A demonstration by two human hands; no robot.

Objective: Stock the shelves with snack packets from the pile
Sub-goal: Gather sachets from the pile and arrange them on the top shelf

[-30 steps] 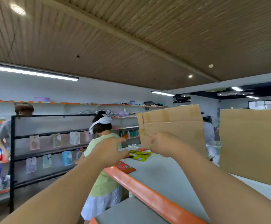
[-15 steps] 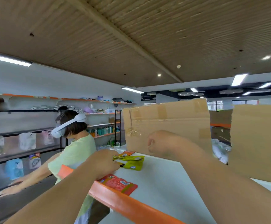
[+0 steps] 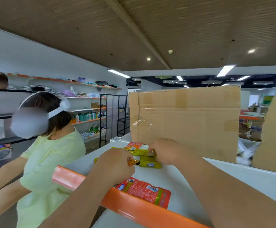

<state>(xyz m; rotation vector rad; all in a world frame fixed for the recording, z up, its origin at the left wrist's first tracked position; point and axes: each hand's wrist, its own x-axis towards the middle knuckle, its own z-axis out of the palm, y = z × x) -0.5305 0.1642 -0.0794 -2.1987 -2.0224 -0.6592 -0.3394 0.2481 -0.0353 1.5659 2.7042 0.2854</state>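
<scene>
On the white top shelf [image 3: 180,181] with an orange front edge [image 3: 134,209] lie a few snack packets. A red packet [image 3: 144,190] lies flat by the edge. My left hand [image 3: 116,167] is curled and pinches a small orange packet [image 3: 132,162]. My right hand [image 3: 166,152] grips the end of a yellow-green packet [image 3: 141,152]. Another yellow-green packet [image 3: 150,163] lies between my hands. A further orange packet [image 3: 133,145] lies behind them.
A large taped cardboard box [image 3: 185,122] stands on the shelf right behind the packets, and a second box [image 3: 275,134] stands at the right. A person in a pale green shirt [image 3: 51,165] with a headset stands close at the left. Stocked wall shelves [image 3: 88,112] run along the back.
The view has swung right and down. Both hands have come down onto the packets on the shelf; the left now pinches an orange packet and the right grips a yellow-green one.
</scene>
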